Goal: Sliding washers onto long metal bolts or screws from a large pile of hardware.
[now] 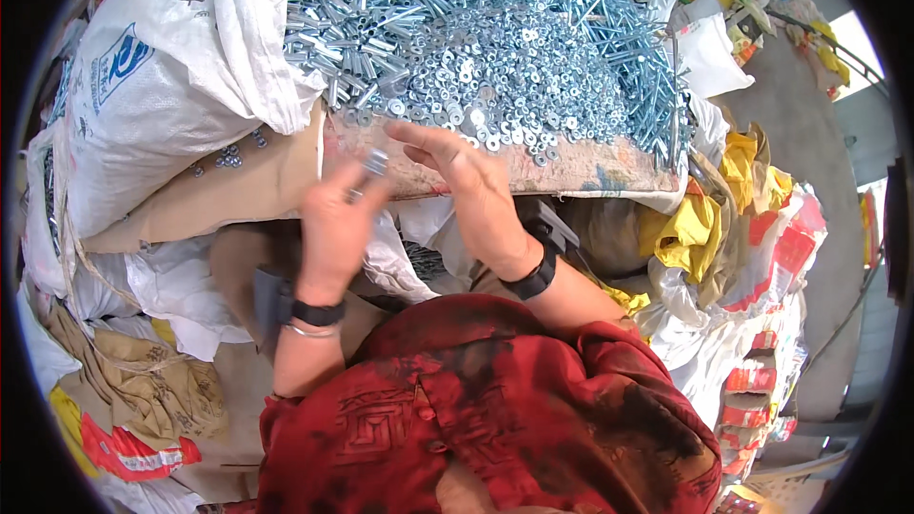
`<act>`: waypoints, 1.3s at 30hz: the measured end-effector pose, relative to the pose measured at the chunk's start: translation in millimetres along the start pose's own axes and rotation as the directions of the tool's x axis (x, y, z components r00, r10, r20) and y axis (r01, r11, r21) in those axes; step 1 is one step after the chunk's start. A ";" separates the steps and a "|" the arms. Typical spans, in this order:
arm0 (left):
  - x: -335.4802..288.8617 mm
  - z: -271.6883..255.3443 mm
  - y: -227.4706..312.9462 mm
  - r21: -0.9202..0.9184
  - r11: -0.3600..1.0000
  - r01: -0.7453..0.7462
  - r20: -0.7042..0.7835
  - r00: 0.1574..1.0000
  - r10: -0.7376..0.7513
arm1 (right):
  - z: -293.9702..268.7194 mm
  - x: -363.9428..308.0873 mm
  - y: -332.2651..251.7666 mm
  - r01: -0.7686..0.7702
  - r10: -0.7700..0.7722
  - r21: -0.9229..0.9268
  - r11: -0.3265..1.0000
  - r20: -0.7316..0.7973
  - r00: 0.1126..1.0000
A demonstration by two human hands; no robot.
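Pinching a short silvery bolt (374, 164) between its fingertips, the left hand (335, 228) sits raised at the near edge of the worn board (571, 174), just beside the right hand (471, 192). That right hand lies half open, holding nothing, fingers stretched toward the shiny flat washers (495, 95). Long zinc-bright bolts (609, 29) heap behind, and white woven sacks (162, 67) bulge at the left.
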State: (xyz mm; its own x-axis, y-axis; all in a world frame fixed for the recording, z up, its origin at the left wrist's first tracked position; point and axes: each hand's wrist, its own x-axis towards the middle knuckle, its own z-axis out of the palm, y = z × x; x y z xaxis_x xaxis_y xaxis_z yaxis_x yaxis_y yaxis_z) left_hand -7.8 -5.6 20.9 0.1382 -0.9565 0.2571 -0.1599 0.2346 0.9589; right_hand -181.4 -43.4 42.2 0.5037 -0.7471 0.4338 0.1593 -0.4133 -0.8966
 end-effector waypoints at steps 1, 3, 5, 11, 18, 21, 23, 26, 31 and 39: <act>-6.3 11.0 2.4 0.070 0.994 -0.088 0.063 0.995 0.084 | 2.0 6.1 1.7 -0.107 0.126 0.194 0.975 -0.091 0.988; -10.7 17.0 -6.3 0.049 0.995 -0.092 0.072 0.993 0.089 | 3.4 3.9 -9.5 -0.146 0.183 0.216 0.965 -0.160 0.970; -5.9 14.2 -11.0 0.229 0.951 -0.206 0.150 0.973 0.175 | -18.4 -2.6 -9.2 -0.292 0.298 0.058 0.955 -0.190 0.936; -16.4 38.6 -1.8 0.118 0.974 -0.194 0.180 0.969 0.171 | -29.9 -1.4 -2.1 -0.197 0.165 -0.218 0.956 -0.157 0.974; -17.1 44.3 -12.1 0.256 0.918 -0.302 0.160 0.950 0.268 | -33.9 1.3 -22.9 -0.266 0.243 -0.352 0.897 -0.110 0.964; -17.8 44.5 -17.6 0.384 0.851 -0.359 0.201 0.932 0.302 | -43.7 -11.5 -19.3 -0.294 0.289 -0.594 0.749 -0.106 0.951; -15.7 46.8 -12.1 0.415 0.791 -0.450 0.221 0.893 0.392 | -38.7 -13.9 -19.5 -0.276 0.232 -0.414 0.867 -0.154 0.961; -19.1 44.9 -12.7 0.482 0.736 -0.476 0.247 0.880 0.407 | -41.8 -17.5 -28.3 -0.343 0.332 -0.428 0.836 -0.103 0.938; -22.9 49.2 5.5 0.545 0.646 -0.535 0.264 0.841 0.473 | -38.2 -27.0 -25.5 -0.242 0.169 -0.478 0.844 -0.192 0.967; -27.8 55.0 13.8 0.362 0.798 -0.481 0.199 0.877 0.438 | -35.6 -31.3 -47.2 -0.269 0.250 -0.474 0.839 -0.104 0.963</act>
State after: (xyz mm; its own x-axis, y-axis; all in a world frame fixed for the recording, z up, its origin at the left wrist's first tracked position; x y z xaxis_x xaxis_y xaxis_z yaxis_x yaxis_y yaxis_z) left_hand -67.6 14.8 20.4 -0.1437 -0.7704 0.6212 -0.5481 0.5846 0.5982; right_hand -234.9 -19.1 74.1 0.4361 -0.8767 0.2031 -0.4042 -0.3925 -0.8262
